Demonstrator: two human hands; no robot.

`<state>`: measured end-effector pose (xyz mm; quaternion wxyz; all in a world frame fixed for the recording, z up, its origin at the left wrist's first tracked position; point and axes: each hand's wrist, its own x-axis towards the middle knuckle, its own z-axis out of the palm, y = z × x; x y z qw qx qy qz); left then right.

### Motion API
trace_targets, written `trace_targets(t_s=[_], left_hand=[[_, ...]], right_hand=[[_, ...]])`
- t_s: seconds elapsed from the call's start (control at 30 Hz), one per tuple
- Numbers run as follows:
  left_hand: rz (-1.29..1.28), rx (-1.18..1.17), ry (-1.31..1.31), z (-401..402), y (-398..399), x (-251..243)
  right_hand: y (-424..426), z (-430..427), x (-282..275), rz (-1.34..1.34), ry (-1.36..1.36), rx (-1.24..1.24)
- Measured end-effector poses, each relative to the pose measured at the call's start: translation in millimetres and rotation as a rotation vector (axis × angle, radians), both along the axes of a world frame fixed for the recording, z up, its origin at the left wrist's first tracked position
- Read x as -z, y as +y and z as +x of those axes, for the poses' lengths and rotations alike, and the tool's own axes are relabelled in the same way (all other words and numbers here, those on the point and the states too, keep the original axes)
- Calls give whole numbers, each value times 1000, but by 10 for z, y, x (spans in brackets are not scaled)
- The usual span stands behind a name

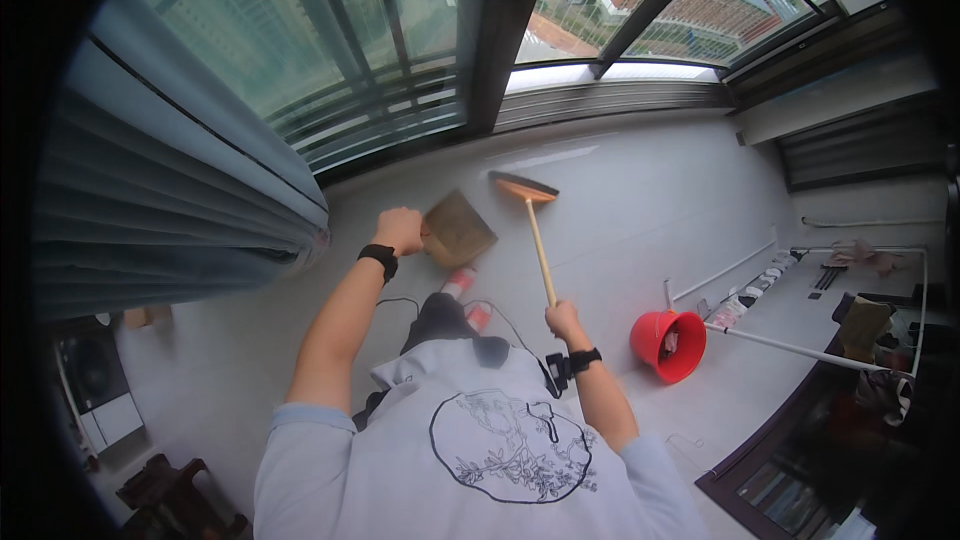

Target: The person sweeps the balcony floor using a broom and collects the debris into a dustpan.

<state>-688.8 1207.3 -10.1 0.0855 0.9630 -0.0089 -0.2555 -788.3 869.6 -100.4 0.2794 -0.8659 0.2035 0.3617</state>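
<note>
A brown dustpan (459,231) hangs from my left hand (400,230), which is closed around its handle near the blue curtain. Whether the pan touches the floor I cannot tell. My right hand (565,321) grips the light wooden handle of a broom (541,251). The orange head of that broom, edged with dark bristles, lies over the pale floor ahead, to the right of the dustpan and apart from it. Below the dustpan show my feet in red and white footwear (459,281).
A red bucket (643,341) with a cloth inside stands on the right, beside a white-framed rack (795,351) holding several items. Blue curtains (180,202) hang at left by the window frame (487,90). Dark wooden furniture (169,491) is at lower left. A thin cable (517,326) runs near my legs.
</note>
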Motion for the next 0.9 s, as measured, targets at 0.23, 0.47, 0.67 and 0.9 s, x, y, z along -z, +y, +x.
trace_targets(t_s=[0.23, 0.47, 0.67, 0.9], left_hand=[[55, 32, -30, -134, -13, 49], [39, -19, 22, -545, 135, 223], [-18, -107, -64, -1135, 114, 113], [4, -188, -48, -1735, 145, 111]], right_hand=[[-499, -565, -606, 172, 154, 3], [-635, -590, -864, 305, 152, 216], [-462, 101, -493, 146, -34, -41], [71, 764, -7, 64, -109, -187]])
